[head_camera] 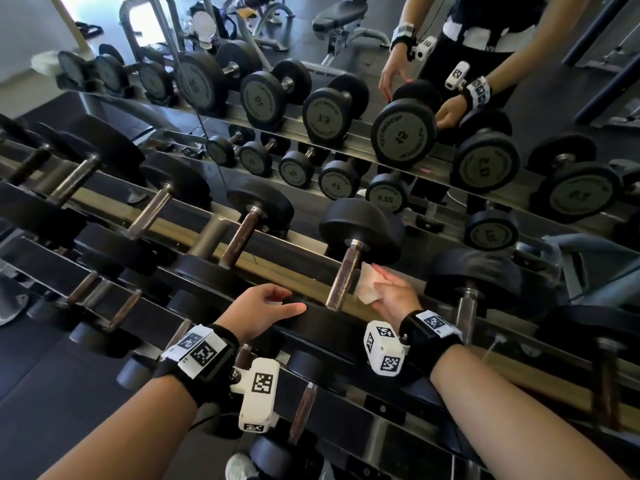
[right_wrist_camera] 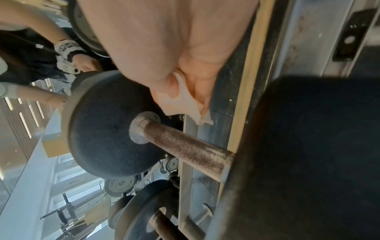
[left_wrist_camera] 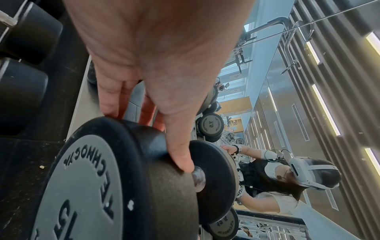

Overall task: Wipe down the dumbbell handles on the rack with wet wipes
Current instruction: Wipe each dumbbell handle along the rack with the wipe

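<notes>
At the rack: 2 hands worked over the top row of dumbbells, in front of a mirror (head_camera: 450,36).
Rack: the rack (head_camera: 242,261) held the dumbbells in a sloping row, handles pointing away from the person.
Handle in hand: a rusty brown handle (head_camera: 343,280) ran between the far head (head_camera: 362,230) and the near head (head_camera: 322,318) of 1 dumbbell marked 15.
Right grip: the right hand (head_camera: 394,294) pinched a folded white wet wipe (head_camera: 367,283) between thumb and fingers, clenched on it.
Wipe and handle: the wipe sat just right of the handle, near its upper half; from the right wrist view it looked apart from the bar, not yet wrapped on it.
Left grip: the left hand (head_camera: 259,304) lay released, fingers straight, resting on the near head; the left wrist view showed the thumb (left_wrist_camera: 180,155) across its rim.
Doing it well: likely best to fold the wipe round the bar and run it the full length between the 2 heads, turning the wrist to reach the underside.
Steadying: the left hand probably should keep pressing on the head so the dumbbell cannot roll.
Remaining: other handles (head_camera: 239,237) to the left appeared equally brown; which were done, I cannot tell.
</notes>
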